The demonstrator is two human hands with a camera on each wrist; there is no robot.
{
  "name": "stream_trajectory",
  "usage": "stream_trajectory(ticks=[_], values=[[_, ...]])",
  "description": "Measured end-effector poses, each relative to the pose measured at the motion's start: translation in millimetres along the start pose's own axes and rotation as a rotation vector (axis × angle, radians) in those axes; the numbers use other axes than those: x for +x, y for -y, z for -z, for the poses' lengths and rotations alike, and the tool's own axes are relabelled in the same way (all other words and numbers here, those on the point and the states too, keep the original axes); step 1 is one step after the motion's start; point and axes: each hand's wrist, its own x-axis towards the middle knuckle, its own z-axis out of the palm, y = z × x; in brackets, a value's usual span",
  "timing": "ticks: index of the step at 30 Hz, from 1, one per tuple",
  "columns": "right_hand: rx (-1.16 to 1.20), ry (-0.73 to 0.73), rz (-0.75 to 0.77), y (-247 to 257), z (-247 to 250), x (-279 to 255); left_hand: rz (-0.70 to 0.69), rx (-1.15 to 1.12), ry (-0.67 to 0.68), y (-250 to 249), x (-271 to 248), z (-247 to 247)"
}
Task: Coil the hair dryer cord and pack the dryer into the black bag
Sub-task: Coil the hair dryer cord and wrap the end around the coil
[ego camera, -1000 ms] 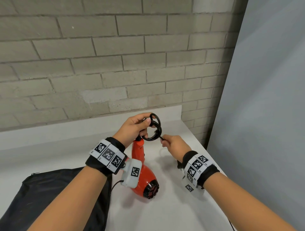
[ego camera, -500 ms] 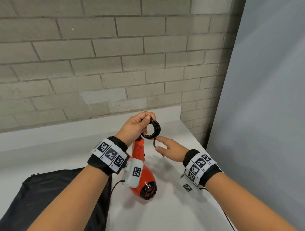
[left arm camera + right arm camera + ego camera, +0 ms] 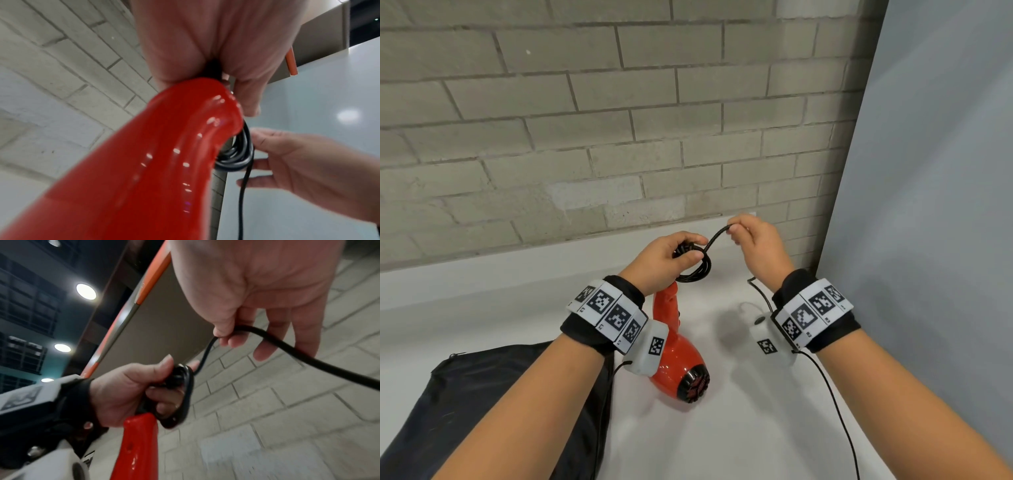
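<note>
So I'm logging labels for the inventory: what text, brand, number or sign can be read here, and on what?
No words can be read.
Wristbands: square black-and-white code tags only; the tiny marks under them are too small to read.
White wrist cameras: one code tag each, no words.
Dryer: red marking on the black end, too blurred to read.

You will find no legible text; the wristbands [image 3: 608, 313] carry only black-and-white square marker codes, their tiny captions too small to read.
</note>
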Motion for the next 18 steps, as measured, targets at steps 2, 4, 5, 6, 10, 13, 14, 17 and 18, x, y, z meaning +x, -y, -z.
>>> stream_trajectory(ticks=[2, 4, 5, 6, 10, 13, 14, 17, 18], values=[[0.017, -0.016, 0.073, 13, 5, 1, 0.006, 0.043, 0.064, -3, 1, 1], [0.032, -0.004, 0.114, 22, 7, -1, -0.001, 0.065, 0.137, -7, 2, 1], [0.045, 0.005, 0.113, 23, 8, -2, -0.006, 0.072, 0.161, -9, 2, 0], [0.065, 0.013, 0.101, 23, 9, -3, -0.011, 0.071, 0.167, -11, 1, -1], [0.15, 0.034, -0.062, 4, 17, -9, 0.007, -0.002, 0.062, -9, 1, -6], [-0.084, 0.19, -0.356, -36, 18, -25, 0.008, -0.046, -0.01, -8, 1, -11], [-0.201, 0.293, -0.465, -51, 16, -33, 0.006, -0.055, -0.022, -8, 0, -12], [-0.547, 0.642, -0.624, -89, 8, -57, 0.001, -0.089, -0.038, -9, 1, -15], [-0.621, 0.715, -0.638, -97, 4, -63, 0.001, -0.094, -0.039, -9, 1, -16]])
